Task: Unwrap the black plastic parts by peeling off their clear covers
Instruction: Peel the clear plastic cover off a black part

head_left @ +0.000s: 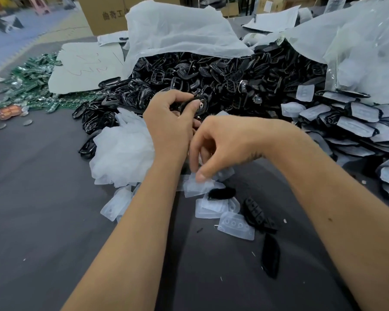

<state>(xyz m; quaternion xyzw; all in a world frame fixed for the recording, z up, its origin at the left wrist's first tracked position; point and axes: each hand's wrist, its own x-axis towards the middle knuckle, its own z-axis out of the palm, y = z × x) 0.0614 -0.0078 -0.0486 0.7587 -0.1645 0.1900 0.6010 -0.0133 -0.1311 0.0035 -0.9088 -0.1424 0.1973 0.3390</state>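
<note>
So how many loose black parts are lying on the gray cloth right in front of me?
3: one fuzzy oval under the right hand, one buttoned strip beside it, one dark shell nearest. Covers may hide more.

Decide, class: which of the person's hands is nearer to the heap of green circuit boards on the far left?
The left. The left hand grips a black part just right of the green circuit boards; the right hand, pinching a clear cover, lies farther right.

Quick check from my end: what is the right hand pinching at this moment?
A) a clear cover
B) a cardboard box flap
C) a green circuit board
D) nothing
A: the right hand pinches a clear cover between thumb and fingers, low over the grey surface.
</note>
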